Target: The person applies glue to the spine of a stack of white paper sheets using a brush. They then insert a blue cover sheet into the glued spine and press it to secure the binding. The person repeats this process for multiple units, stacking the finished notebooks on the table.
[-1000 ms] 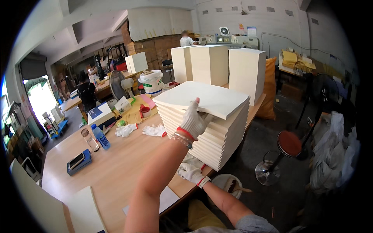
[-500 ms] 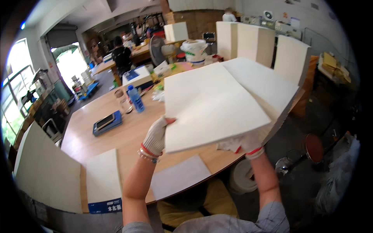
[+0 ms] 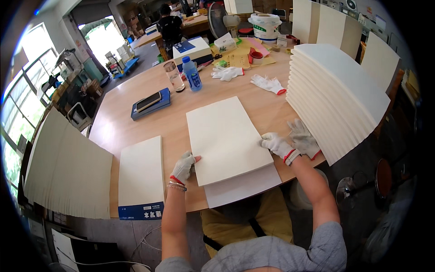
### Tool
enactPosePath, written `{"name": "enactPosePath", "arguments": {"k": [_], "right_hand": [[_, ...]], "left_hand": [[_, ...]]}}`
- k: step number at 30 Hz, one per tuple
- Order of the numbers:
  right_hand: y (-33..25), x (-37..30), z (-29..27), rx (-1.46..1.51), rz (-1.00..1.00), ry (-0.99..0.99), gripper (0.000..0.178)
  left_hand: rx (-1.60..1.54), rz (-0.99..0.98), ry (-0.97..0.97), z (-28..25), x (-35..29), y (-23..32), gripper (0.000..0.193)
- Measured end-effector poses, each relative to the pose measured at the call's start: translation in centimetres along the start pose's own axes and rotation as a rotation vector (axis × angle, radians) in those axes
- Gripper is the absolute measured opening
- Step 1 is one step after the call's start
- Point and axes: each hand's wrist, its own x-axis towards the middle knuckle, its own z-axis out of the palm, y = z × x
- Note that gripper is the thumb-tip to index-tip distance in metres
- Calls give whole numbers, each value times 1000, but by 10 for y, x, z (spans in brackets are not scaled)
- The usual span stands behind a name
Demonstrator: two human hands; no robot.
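Observation:
A thick white paper pad (image 3: 231,143) lies nearly flat in front of me, over a loose white sheet (image 3: 244,185) whose near part sticks out below it. My left hand (image 3: 183,167), in a white knitted glove with the thumb tip bare, grips the pad's left edge. Gloved likewise, my right hand (image 3: 275,145) is closed on its right edge. To the left lies another white pad (image 3: 141,172) with a blue strip (image 3: 141,211) along its near end. On the right rises a tall stack of white pads (image 3: 333,99), with a spare glove (image 3: 302,138) beside it.
Further back are a blue book (image 3: 152,109) under a phone (image 3: 148,101), a glass bottle (image 3: 174,77), a blue water bottle (image 3: 191,75) and two more gloves. A large white stack (image 3: 68,167) stands at far left. A person (image 3: 170,27) is near another table.
The pad has come down and left, away from the stack, to lie over the loose sheet. Both hands moved with it, and my right hand now grips its side. The view has shifted.

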Motion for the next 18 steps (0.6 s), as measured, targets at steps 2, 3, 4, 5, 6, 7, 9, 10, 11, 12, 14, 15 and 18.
{"name": "enactPosePath", "arguments": {"k": [2,3,4,5,6,7,9,10,11,12,14,15,18], "right_hand": [[8,12,2,50,-27,2,34],[5,14,5,77,-8,-2,34],[2,16,8,104,12,-4,34],[3,17,9,111,-2,-7,34],[5,18,10,117,-16,-11,34],[6,20,12,123,-30,-15,34],[5,16,11,73,-43,-9,34],[4,12,9,46,-50,1,34],[2,10,7,5,-34,3,33],[0,7,6,-36,-19,9,33],[-9,6,6,-124,-27,13,34],[-16,3,6,-178,-37,10,36],[-10,4,0,-206,-65,-20,41]], "left_hand": [[104,6,38,-5,4,-1,22],[123,21,57,-8,4,-3,23],[141,35,76,-10,4,-5,23],[162,46,90,-9,3,-7,24],[274,53,144,-10,1,-7,26],[386,61,198,-11,-2,-7,28],[638,141,322,3,-19,-4,34],[777,222,392,18,-40,-4,38],[917,311,464,25,-57,-8,42],[999,339,466,25,-73,-24,47],[1100,419,445,25,-102,-48,57],[1110,460,413,28,-117,-56,61],[1059,492,389,36,-124,-66,71]]}}
